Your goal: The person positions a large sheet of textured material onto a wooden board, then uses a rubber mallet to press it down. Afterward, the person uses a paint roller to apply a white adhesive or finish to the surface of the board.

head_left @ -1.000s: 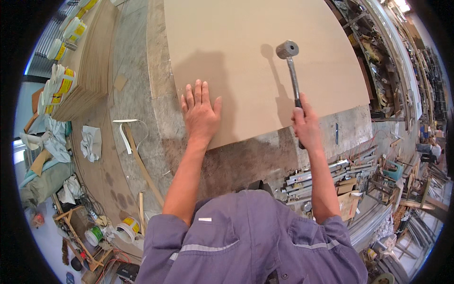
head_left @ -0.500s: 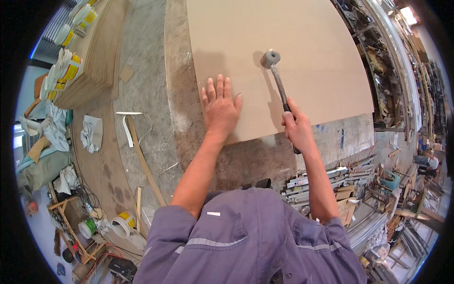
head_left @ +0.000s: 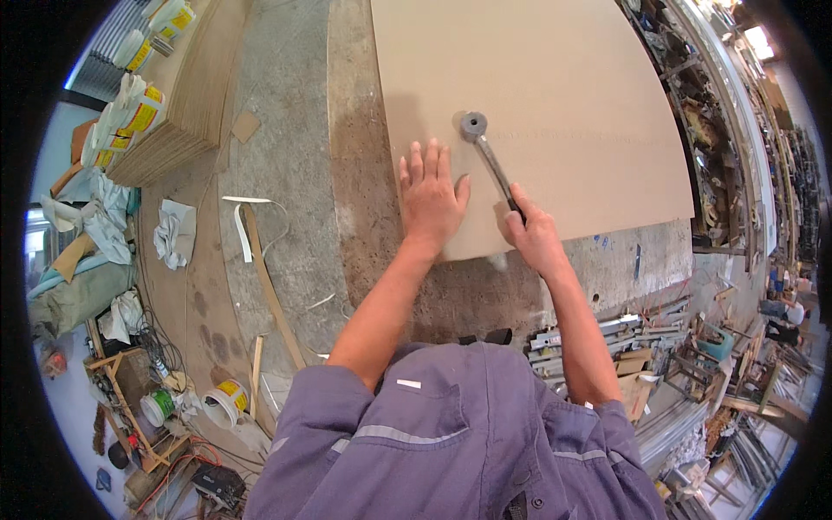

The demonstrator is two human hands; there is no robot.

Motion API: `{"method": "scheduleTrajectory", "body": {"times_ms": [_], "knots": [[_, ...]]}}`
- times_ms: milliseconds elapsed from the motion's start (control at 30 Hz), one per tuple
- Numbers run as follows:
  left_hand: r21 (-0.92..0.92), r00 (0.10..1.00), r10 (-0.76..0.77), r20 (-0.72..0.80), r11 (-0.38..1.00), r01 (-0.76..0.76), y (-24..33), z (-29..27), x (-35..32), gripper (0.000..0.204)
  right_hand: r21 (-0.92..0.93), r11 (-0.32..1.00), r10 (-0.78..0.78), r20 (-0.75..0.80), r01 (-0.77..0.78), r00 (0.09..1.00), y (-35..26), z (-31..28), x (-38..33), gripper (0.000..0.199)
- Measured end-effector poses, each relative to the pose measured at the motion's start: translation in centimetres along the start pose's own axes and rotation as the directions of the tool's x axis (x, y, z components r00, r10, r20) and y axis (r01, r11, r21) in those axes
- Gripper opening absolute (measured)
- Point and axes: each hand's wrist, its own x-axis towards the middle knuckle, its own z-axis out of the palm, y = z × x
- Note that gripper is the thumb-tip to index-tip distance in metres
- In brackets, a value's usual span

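Observation:
A large tan board [head_left: 555, 69], like fibreboard or cardboard, lies on a stained work table [head_left: 485, 290]. My left hand [head_left: 432, 201] rests flat on the board near its left edge, fingers stretched out and slightly spread. In my right hand [head_left: 536, 234] is a hammer [head_left: 496, 165], gripped by its dark handle. Its round grey head lies close to the board, just right of my left fingertips; whether it touches I cannot tell. A faint row of marks runs across the board to the right of the hammer head.
Stacked brown sheets [head_left: 186, 104] stand at the far left beside white-and-yellow buckets [head_left: 139, 117]. A wood strip [head_left: 270, 290] and crumpled paper [head_left: 175, 234] lie at left. Metal profiles [head_left: 598, 338] are piled at near right. A cluttered rack [head_left: 689, 104] lines the board's right side.
The hammer head has moved left across the board, closer to my left hand, and its shadow has drawn in. My left hand stays flat on the board. The whole view has shifted slightly.

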Motion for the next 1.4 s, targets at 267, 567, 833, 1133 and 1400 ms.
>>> {"method": "scheduleTrajectory", "body": {"times_ms": [267,567,833,1133,1400], "knots": [[-0.467,0.990,-0.024,-0.136,0.883,-0.042,-3.2,-2.9,-4.4,0.016,0.194,0.972,0.124,0.047,-0.131,0.991,-3.1,1.8,-0.7,0.045],[-0.566,0.999,-0.045,-0.023,0.824,0.024,-2.8,-5.7,-6.9,0.023,0.161,0.981,0.108,0.027,-0.111,0.994,-2.8,2.3,-0.7,0.046],[-0.173,0.978,0.176,0.114,0.973,-0.155,-0.9,-1.1,-0.1,0.063,0.633,0.670,0.343,0.199,-0.387,0.918,-0.9,2.2,-1.2,0.054],[0.278,0.690,-0.698,0.193,0.713,0.643,-17.2,-3.0,2.8,0.073,0.707,0.619,0.397,0.095,-0.342,0.913,1.2,0.1,-2.2,0.055],[-0.165,0.845,-0.531,0.059,0.830,0.533,-18.3,-7.3,-9.8,0.047,0.608,0.721,0.392,0.035,-0.331,0.919,-1.5,-0.1,-2.3,0.049]]}}
